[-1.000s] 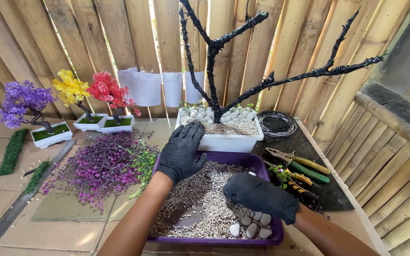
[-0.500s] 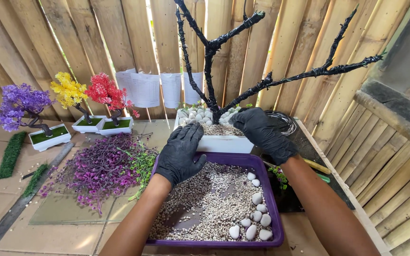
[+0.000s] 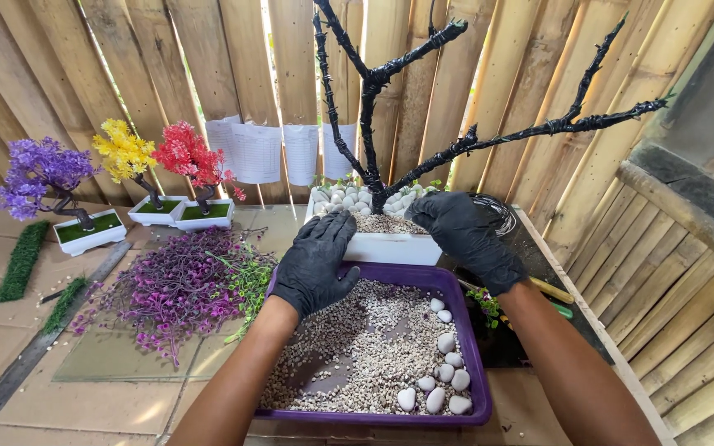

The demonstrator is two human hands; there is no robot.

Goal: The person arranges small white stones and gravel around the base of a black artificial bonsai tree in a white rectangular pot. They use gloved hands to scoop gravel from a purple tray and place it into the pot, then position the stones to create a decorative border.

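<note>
Both hands wear black gloves. My left hand (image 3: 316, 264) rests on the far rim of a purple tray (image 3: 471, 355) and touches the near wall of a white rectangular pot (image 3: 390, 246); its fingers are spread. My right hand (image 3: 464, 235) is cupped over the pot's right end, above gravel and white pebbles; I cannot tell whether it holds any stones. A bare black wire tree (image 3: 369, 107) stands in the pot. The tray holds fine gravel (image 3: 357, 347) and a row of white pebbles (image 3: 444, 372) along its right side.
Three small fake trees stand at the left in white pots: purple (image 3: 39, 177), yellow (image 3: 126, 153), red (image 3: 188, 157). Loose purple and green foliage (image 3: 175, 285) lies left of the tray. Green strips (image 3: 22, 260), pliers (image 3: 551, 289) and a wire coil (image 3: 502, 215) lie about. A slatted wooden wall is behind.
My right hand lifted from the white pebbles in the tray and moved up and away to the pot's right end. My left hand has stayed at the tray's far rim.
</note>
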